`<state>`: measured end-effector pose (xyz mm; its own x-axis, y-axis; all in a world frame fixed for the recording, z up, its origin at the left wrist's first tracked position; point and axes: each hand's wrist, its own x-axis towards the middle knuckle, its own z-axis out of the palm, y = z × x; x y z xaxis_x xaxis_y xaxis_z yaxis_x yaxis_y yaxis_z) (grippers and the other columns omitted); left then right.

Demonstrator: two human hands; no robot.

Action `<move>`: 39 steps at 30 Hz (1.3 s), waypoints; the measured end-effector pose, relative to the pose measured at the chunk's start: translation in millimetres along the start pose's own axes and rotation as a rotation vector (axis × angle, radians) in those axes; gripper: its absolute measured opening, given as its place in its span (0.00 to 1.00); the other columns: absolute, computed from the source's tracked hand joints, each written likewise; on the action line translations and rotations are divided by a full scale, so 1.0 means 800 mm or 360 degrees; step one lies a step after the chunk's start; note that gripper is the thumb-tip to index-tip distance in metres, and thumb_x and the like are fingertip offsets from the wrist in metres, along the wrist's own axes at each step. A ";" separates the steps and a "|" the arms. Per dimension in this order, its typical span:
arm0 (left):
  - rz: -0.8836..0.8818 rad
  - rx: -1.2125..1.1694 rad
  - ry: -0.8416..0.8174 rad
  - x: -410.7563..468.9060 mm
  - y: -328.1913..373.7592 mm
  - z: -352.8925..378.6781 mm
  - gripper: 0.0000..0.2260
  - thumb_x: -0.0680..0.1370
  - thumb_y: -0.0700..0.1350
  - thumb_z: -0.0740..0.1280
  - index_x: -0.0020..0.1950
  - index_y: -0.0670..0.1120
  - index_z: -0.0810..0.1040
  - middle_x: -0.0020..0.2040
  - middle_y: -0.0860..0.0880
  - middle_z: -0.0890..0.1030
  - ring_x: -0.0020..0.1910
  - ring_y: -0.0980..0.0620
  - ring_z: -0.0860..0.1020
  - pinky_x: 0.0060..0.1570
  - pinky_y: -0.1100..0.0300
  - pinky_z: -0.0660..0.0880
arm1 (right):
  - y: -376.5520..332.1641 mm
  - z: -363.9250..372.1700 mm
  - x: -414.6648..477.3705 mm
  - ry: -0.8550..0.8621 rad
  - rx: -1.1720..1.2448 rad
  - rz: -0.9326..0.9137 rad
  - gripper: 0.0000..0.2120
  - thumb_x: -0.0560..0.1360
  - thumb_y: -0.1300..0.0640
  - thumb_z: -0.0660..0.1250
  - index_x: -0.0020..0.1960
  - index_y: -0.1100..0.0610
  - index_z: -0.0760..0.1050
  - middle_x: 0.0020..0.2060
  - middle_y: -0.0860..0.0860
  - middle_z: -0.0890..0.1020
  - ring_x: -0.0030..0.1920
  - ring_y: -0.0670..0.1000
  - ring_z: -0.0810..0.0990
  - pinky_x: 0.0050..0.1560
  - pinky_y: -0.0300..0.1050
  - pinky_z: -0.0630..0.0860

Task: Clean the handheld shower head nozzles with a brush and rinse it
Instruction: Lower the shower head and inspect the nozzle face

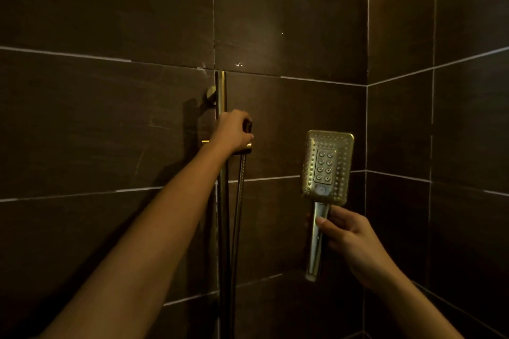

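Observation:
The handheld shower head (327,166) is rectangular and gold-coloured, with its nozzle face turned toward me. My right hand (348,237) grips its shiny handle and holds it upright at the right of the slide rail. No hose is attached at the handle's lower end. My left hand (234,131) is closed around the holder bracket (248,136) on the vertical rail (221,96). A metal hose (239,201) hangs down from the bracket beside the rail. No brush is in view.
Dark brown wall tiles with pale grout lines surround me. The corner of the shower (367,118) lies just right of the shower head. A round wall mount (211,94) fixes the rail's top end.

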<state>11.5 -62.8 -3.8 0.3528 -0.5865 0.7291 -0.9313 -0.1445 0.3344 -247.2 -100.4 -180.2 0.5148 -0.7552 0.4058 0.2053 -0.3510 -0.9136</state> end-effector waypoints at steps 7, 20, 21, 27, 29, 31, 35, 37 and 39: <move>0.0103 0.0314 0.0039 -0.019 0.003 0.012 0.12 0.82 0.50 0.63 0.60 0.45 0.79 0.51 0.43 0.82 0.50 0.45 0.80 0.46 0.51 0.75 | 0.007 -0.003 -0.011 -0.0001 -0.0081 0.0031 0.12 0.82 0.63 0.64 0.60 0.54 0.82 0.53 0.53 0.88 0.54 0.51 0.87 0.45 0.41 0.79; 0.0137 0.0982 -0.0135 -0.082 0.005 0.048 0.39 0.78 0.53 0.66 0.81 0.38 0.49 0.80 0.36 0.55 0.80 0.36 0.50 0.78 0.45 0.54 | -0.009 -0.055 -0.070 0.0186 -0.0027 0.0029 0.09 0.81 0.62 0.66 0.58 0.55 0.83 0.50 0.53 0.88 0.56 0.55 0.86 0.65 0.64 0.77; 0.0132 0.0910 -0.0136 -0.096 0.008 0.051 0.39 0.78 0.54 0.66 0.81 0.40 0.50 0.81 0.37 0.52 0.81 0.37 0.47 0.78 0.44 0.52 | -0.009 -0.061 -0.077 0.0204 0.0006 0.0029 0.10 0.81 0.62 0.65 0.58 0.55 0.82 0.51 0.54 0.88 0.57 0.55 0.86 0.65 0.63 0.77; 0.0024 -0.0387 -0.0809 -0.236 0.067 0.094 0.18 0.78 0.55 0.68 0.67 0.51 0.77 0.64 0.48 0.80 0.65 0.47 0.78 0.61 0.54 0.74 | -0.003 -0.108 -0.113 0.0239 0.0165 0.0087 0.12 0.81 0.62 0.64 0.64 0.59 0.79 0.55 0.55 0.87 0.58 0.54 0.86 0.64 0.57 0.78; -0.0065 -0.0997 -0.1142 -0.297 0.102 0.110 0.09 0.80 0.50 0.67 0.59 0.52 0.80 0.56 0.46 0.84 0.57 0.46 0.83 0.57 0.52 0.79 | 0.003 -0.126 -0.126 0.0252 0.0153 0.0092 0.12 0.81 0.62 0.65 0.64 0.60 0.78 0.56 0.56 0.87 0.59 0.57 0.85 0.63 0.56 0.78; -0.0232 -0.1453 -0.1405 -0.350 0.132 0.130 0.08 0.82 0.47 0.65 0.59 0.49 0.80 0.56 0.44 0.84 0.54 0.45 0.83 0.57 0.52 0.79 | 0.008 -0.142 -0.144 0.0264 0.0153 0.0094 0.11 0.81 0.62 0.65 0.62 0.60 0.79 0.56 0.57 0.87 0.59 0.57 0.85 0.63 0.56 0.77; -0.0430 -0.1955 -0.1743 -0.425 0.186 0.171 0.17 0.80 0.50 0.65 0.66 0.43 0.77 0.61 0.40 0.83 0.60 0.39 0.82 0.65 0.43 0.76 | 0.016 -0.176 -0.201 0.0260 0.0136 0.0137 0.12 0.77 0.60 0.68 0.60 0.61 0.80 0.54 0.57 0.87 0.58 0.56 0.85 0.65 0.57 0.77; -0.0446 -0.2120 -0.1802 -0.449 0.211 0.184 0.18 0.79 0.49 0.65 0.67 0.44 0.76 0.61 0.40 0.83 0.61 0.38 0.81 0.65 0.42 0.75 | 0.024 -0.196 -0.233 0.0260 0.0055 0.0175 0.14 0.76 0.59 0.69 0.60 0.62 0.80 0.53 0.57 0.87 0.56 0.56 0.85 0.63 0.55 0.77; -0.0407 -0.2206 -0.1841 -0.475 0.237 0.197 0.17 0.80 0.46 0.65 0.69 0.45 0.75 0.61 0.40 0.83 0.62 0.39 0.81 0.63 0.44 0.76 | 0.036 -0.219 -0.266 0.0238 -0.0075 0.0211 0.13 0.78 0.61 0.69 0.60 0.64 0.80 0.50 0.57 0.86 0.47 0.54 0.84 0.53 0.50 0.81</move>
<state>-313.2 7.1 -311.5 -0.3362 -0.9403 0.0540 0.0813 0.0281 0.9963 -496.9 -46.7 -288.9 0.4044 -0.8691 0.2847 0.1032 -0.2659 -0.9585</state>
